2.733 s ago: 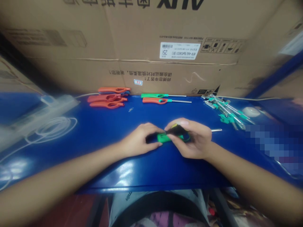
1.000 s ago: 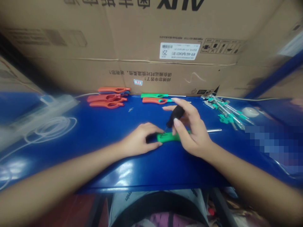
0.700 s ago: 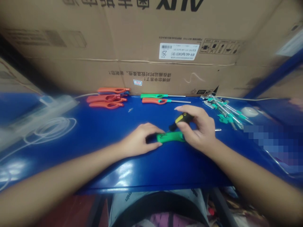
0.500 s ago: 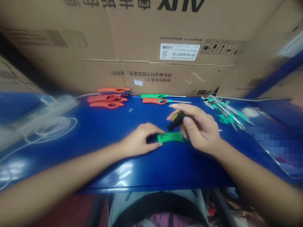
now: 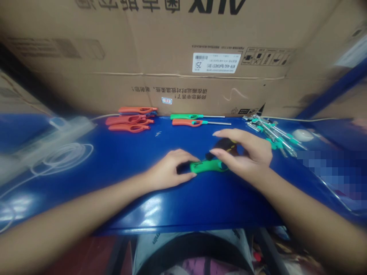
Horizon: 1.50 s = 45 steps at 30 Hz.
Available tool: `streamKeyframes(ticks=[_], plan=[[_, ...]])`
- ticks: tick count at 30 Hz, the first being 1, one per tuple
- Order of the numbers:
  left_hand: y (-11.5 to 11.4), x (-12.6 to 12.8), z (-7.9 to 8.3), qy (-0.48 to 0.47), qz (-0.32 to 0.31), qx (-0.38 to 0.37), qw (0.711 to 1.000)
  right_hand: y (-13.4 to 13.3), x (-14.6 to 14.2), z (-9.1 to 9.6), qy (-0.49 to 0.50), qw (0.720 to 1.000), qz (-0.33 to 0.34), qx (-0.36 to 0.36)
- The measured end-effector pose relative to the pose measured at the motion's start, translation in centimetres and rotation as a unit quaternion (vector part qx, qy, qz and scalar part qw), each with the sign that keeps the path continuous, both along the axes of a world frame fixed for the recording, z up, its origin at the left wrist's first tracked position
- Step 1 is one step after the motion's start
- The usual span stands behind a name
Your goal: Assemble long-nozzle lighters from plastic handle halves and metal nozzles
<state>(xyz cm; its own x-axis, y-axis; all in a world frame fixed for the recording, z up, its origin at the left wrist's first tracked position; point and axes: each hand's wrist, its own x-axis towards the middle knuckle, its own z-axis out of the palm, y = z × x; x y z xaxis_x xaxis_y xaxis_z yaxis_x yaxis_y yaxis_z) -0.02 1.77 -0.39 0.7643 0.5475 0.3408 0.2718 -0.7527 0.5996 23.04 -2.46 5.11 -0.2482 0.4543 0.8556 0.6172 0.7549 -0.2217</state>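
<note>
My left hand (image 5: 173,170) pinches the left end of a green lighter body (image 5: 207,165) between thumb and fingers, and the body lies on its side on the blue table. Above it, my right hand (image 5: 252,152) grips a short black and yellow screwdriver (image 5: 223,147). The screwdriver is tilted, its lower end close over the green body; whether its tip touches cannot be made out. The right end of the lighter body is partly hidden behind my right hand.
Orange lighter bodies (image 5: 129,127) are stacked at the back left. Behind my hands lie a green lighter (image 5: 183,116) and an orange lighter (image 5: 186,122) with metal tubes. Loose tubes with teal parts (image 5: 275,135) are heaped right. A white cable (image 5: 67,152) coils left; a cardboard wall (image 5: 160,57) stands behind.
My right hand has moved slightly right, and the screwdriver handle has tilted further over toward the right. My left hand and the green lighter body have stayed in place.
</note>
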Motion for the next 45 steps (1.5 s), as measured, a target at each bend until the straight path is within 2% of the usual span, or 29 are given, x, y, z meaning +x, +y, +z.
streamKeyframes(ticks=[2, 5, 7, 11, 13, 15, 17, 18, 20, 23, 24, 25, 29, 30, 34, 36, 41, 43, 45], plan=[[0.0, 0.0, 0.0, -0.005, -0.004, 0.001, 1.000, 0.0, 0.0, -0.1, -0.010, 0.999, 0.025, -0.017], [0.0, 0.0, -0.1, -0.008, -0.003, 0.003, 1.000, -0.2, -0.1, -0.1, -0.002, 0.985, 0.110, -0.136], [0.0, 0.0, -0.1, -0.007, 0.002, 0.005, 1.000, -0.3, -0.2, 0.0, -0.001, 0.979, 0.122, -0.165], [0.0, 0.1, 0.1, -0.004, 0.003, 0.003, 1.000, -0.4, 0.0, 0.3, -0.021, 0.999, 0.025, -0.037], [0.0, 0.1, 0.1, -0.004, -0.002, -0.001, 1.000, -0.4, -0.1, 0.1, -0.019, 0.999, 0.015, -0.023], [0.0, 0.0, 0.1, -0.005, -0.006, -0.004, 1.000, -0.4, -0.2, -0.1, 0.000, 0.994, 0.056, -0.091], [0.0, 0.0, 0.1, -0.005, -0.004, -0.004, 1.000, -0.3, -0.4, -0.5, 0.020, 0.978, 0.112, -0.176], [0.0, 0.0, 0.1, -0.005, -0.002, -0.002, 1.000, -0.2, -0.5, -0.6, 0.022, 0.972, 0.129, -0.196], [0.0, 0.0, 0.0, -0.005, 0.000, 0.003, 1.000, -0.2, -0.5, -0.8, 0.011, 0.979, 0.114, -0.167], [0.0, 0.1, 0.1, -0.004, -0.001, 0.007, 1.000, -0.2, -0.4, -0.7, -0.020, 0.998, 0.031, -0.057], [0.1, 0.1, 0.1, -0.004, -0.002, 0.006, 1.000, -0.3, -0.4, -0.7, -0.023, 0.999, 0.019, -0.045], [0.1, 0.1, 0.1, -0.005, -0.002, 0.003, 1.000, -0.4, -0.4, -0.6, -0.021, 0.998, 0.026, -0.054], [0.1, 0.0, 0.1, -0.007, -0.006, -0.002, 1.000, -0.7, -0.6, -0.3, 0.015, 0.977, 0.123, -0.174], [0.0, 0.0, 0.1, -0.007, -0.005, -0.002, 1.000, -0.7, -0.7, -0.3, 0.021, 0.975, 0.129, -0.178], [-0.1, -0.2, 0.1, -0.001, 0.001, 0.003, 1.000, -0.6, -0.5, -0.2, 0.004, 0.997, 0.037, -0.067], [-0.1, -0.1, 0.2, -0.001, -0.001, 0.002, 1.000, -0.6, -0.3, -0.2, -0.006, 0.999, 0.009, -0.034], [0.0, 0.0, 0.2, -0.009, -0.008, 0.002, 1.000, -0.7, -0.4, 0.0, 0.018, 0.989, 0.093, -0.112], [0.0, 0.0, 0.2, -0.007, -0.005, 0.003, 1.000, -0.7, -0.5, 0.2, 0.014, 0.989, 0.103, -0.102], [0.0, 0.0, 0.2, -0.001, -0.001, 0.000, 1.000, -0.6, -0.4, 0.3, -0.007, 0.995, 0.080, -0.050]])
